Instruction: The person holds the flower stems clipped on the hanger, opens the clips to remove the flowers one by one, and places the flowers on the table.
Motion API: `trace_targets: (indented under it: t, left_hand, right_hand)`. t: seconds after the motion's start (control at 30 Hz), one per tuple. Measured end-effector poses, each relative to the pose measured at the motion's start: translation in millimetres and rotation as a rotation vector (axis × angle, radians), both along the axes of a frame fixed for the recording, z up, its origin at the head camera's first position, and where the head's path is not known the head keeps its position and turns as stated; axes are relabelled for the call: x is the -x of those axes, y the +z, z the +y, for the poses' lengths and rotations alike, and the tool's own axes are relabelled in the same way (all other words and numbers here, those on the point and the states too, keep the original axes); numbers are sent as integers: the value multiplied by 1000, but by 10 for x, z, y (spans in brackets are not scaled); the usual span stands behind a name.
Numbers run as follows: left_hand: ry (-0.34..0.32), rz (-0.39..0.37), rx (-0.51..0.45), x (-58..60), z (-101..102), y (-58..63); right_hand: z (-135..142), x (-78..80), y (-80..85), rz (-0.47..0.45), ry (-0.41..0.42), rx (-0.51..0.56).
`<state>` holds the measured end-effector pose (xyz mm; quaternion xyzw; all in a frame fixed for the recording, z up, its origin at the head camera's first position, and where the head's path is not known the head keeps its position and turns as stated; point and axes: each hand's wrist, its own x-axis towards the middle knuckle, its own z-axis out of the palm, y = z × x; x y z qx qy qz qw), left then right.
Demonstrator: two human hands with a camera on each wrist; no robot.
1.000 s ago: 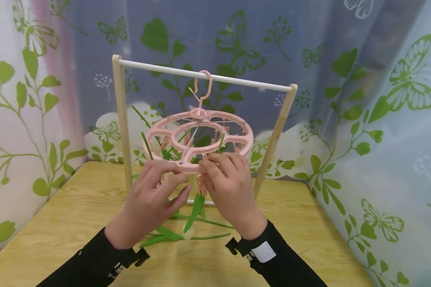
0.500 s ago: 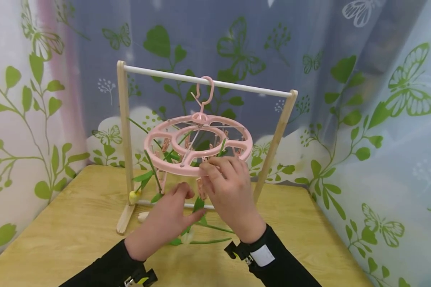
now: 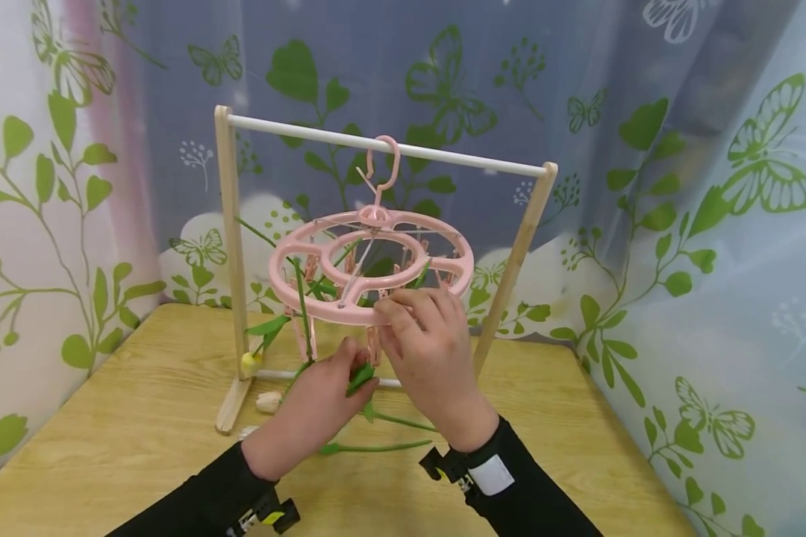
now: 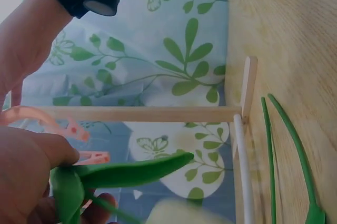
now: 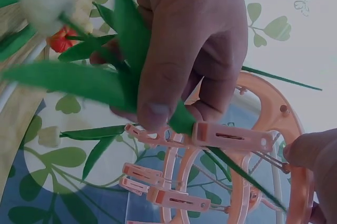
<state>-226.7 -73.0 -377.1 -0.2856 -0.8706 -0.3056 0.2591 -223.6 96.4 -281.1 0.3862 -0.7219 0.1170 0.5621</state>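
A pink round clip hanger [image 3: 336, 309] hangs by its hook from the white rod of a wooden stand. My right hand [image 3: 430, 350] holds the front rim, its fingertips also showing at the right wrist view's right edge. Below the rim, my left hand [image 3: 322, 399] pinches a white artificial tulip [image 5: 45, 3] at its green leaves, just under a pink clip [image 5: 231, 137]. In the right wrist view the tulip's stem [image 5: 253, 179] passes by that clip and up through the ring. The left wrist view shows a leaf [image 4: 137, 174] jutting past the left fingers.
Other tulips hang from the ring, among them a yellow one [image 3: 251, 364] near the left post [image 3: 231, 239]. Tulip stems [image 3: 392, 448] lie on the wooden table [image 3: 544, 447] under the hanger. The stand's lower white rod [image 4: 243, 171] runs behind. Patterned curtains [image 3: 712, 298] surround the table.
My left hand has come down from the rim to the white tulip below it and now pinches its leaves. The right hand has stayed on the rim.
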Motion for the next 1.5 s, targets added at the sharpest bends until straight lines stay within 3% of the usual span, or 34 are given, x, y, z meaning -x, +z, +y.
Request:
trace_targets:
  t: [0.17, 0.33, 0.57, 0.83, 1.03, 1.2, 1.5]
  left_hand:
    - [10, -62, 6, -31, -53, 59]
    - [72, -52, 82, -85, -112, 113]
    - [168, 137, 308, -186, -209, 216]
    - [242, 215, 446, -261, -279, 308]
    - [240, 209, 520, -348, -291, 414]
    - [204, 175, 513, -381, -272, 489]
    - [181, 170, 506, -378, -272, 503]
  right_hand:
    - [20, 6, -4, 5, -15, -10]
    - [35, 11, -27, -12, -20, -22]
    - [43, 25, -63, -22, -21, -30]
    - [34, 44, -98, -25, -13, -27]
    - [36, 58, -119, -31, 0, -22]
    - [49, 48, -145, -48, 16, -27]
    - [180, -50, -231, -36, 122, -31]
